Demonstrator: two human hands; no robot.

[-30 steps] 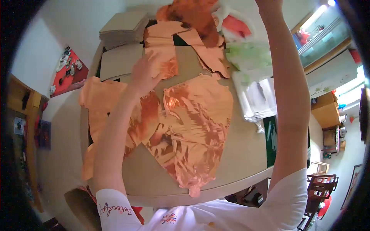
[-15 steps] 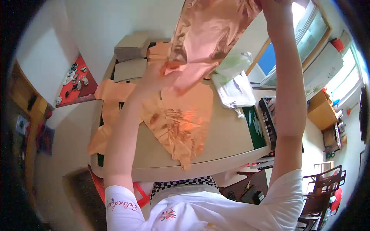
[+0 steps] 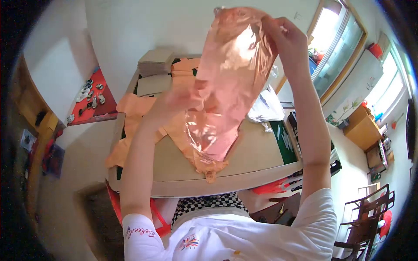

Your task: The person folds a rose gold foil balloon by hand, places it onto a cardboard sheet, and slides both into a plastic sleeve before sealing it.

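My right hand (image 3: 285, 37) is raised at the upper right and pinches the edge of a shiny rose-gold sheet that looks like a flat foil balloon (image 3: 226, 74). It hangs down over the table, narrowing toward the bottom. My left hand (image 3: 180, 102) is smeared by motion at the balloon's left edge, its fingers not clear. Beneath lies another foil piece (image 3: 174, 137), largely covered, with a small printed tab (image 3: 210, 176) near the front edge. More orange-pink foil pieces (image 3: 135, 115) are spread flat on the table's left side.
A stack of brown cardboard (image 3: 155, 61) stands at the table's back left. White plastic bags (image 3: 266, 106) lie at the right, beside a green strip (image 3: 285, 143) with thin white sticks. A black crate (image 3: 294, 130) adjoins the table's right edge. Shoes (image 3: 93, 95) sit on a red mat.
My right hand has come down and to the left, back into view, spreading the balloon upright. Its lower end now covers the foil piece on the table. My left hand has shifted slightly.
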